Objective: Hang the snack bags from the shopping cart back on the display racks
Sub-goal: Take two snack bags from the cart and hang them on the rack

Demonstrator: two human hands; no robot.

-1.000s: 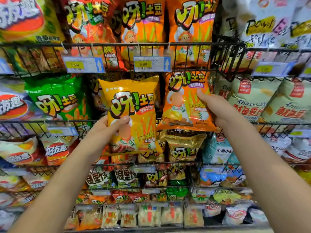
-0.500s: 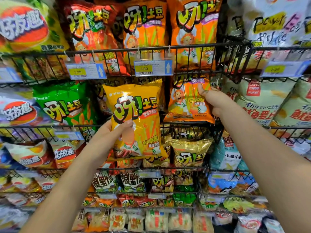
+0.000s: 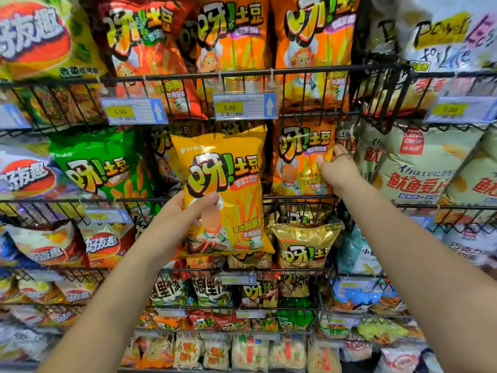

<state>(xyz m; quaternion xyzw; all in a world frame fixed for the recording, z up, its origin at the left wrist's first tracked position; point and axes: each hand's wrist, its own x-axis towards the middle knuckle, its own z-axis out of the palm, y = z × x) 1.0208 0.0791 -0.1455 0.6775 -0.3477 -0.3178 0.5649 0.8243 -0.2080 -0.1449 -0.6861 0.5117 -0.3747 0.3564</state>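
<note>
Person, as seen from the shelf aisle: two arms, both bare as far up as showed.
Left arm (image 3: 113, 300): slim forearm, bare wrist.
Left hand (image 3: 183, 211): bare.
Right arm (image 3: 403, 251): bare forearm, bare wrist.
Right hand (image 3: 336, 170): bare, except one thin dark band (image 3: 343, 156), thread-like, that crossed it near the fingers' base.

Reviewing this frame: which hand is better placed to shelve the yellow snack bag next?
Left. The left hand grips the yellow bag, held up before the wire rack. The right hand holds nothing, fingers loose at the orange bag.
</note>
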